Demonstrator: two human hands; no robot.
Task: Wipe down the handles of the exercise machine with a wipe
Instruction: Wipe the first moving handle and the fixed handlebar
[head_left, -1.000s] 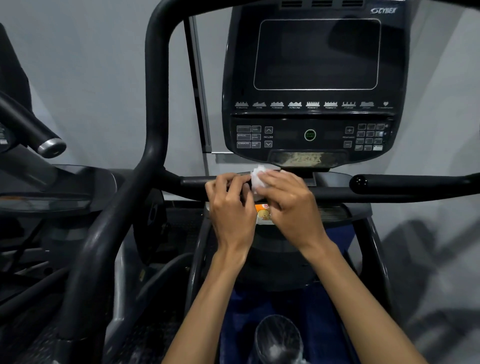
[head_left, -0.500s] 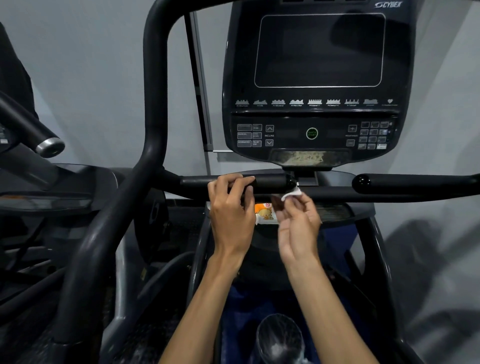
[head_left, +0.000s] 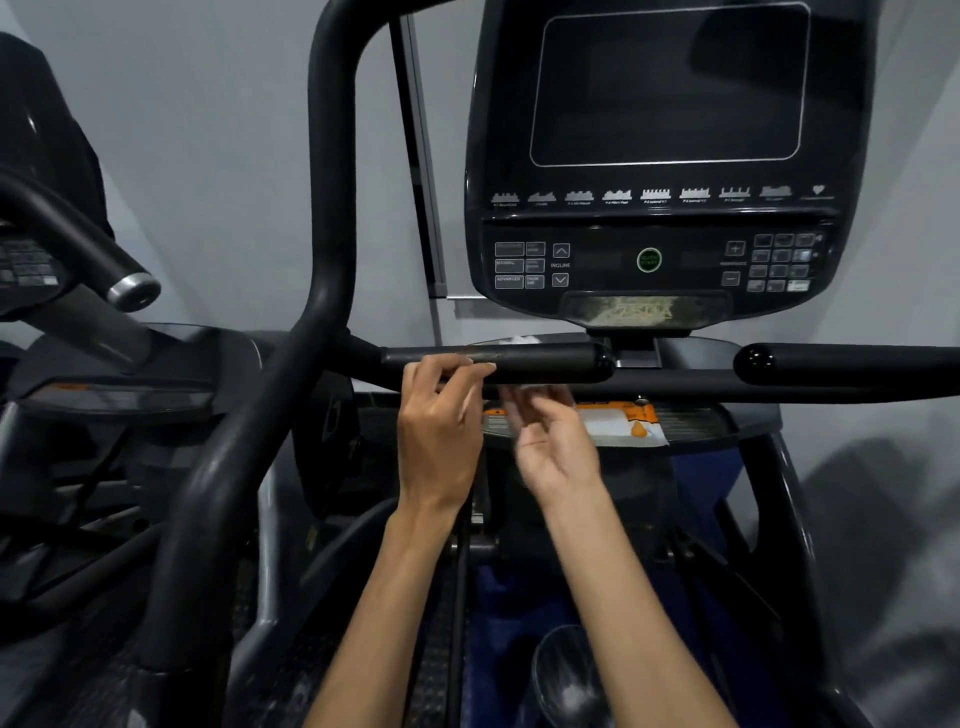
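- The wipe is hard to place. A small white scrap (head_left: 519, 340) lies on the ledge just behind the left handle (head_left: 493, 362), under the console (head_left: 660, 171); it may be the wipe, but it is too small and pale to be sure.
- A faint translucent blur sits at the right hand's fingertips, just below the bar. Whether that is a wipe or only motion blur I cannot tell.
- An orange-and-white packet (head_left: 623, 423), probably the wipe pack, lies on the tray (head_left: 701, 423) beneath the handles, just right of the right hand.
- Progress, as a judgement: the job looks to be at an early or middle stage. Nothing is pressed against any handle, the left handle shows a dull scuffed patch near its middle, and the right handle (head_left: 852, 362) is well apart from both hands, with no sign of being attended to.
- What seems left: getting the wipe firmly in hand, rubbing along the left handle, then doing the right handle and perhaps the tall curved side bar (head_left: 332, 208) on the left.
- The left hand (head_left: 441, 431) reaches up from the near side, back of the hand toward the camera, its fingers curled over the top of the left handle and gripping it.
- The right hand (head_left: 556, 447) hangs just below the bar, palm turned up and toward the viewer, close beside the left hand. Its fingers are loosely bent and blurred; I cannot say whether they pinch anything.
- Both forearms rise from the near edge, roughly parallel and bare.
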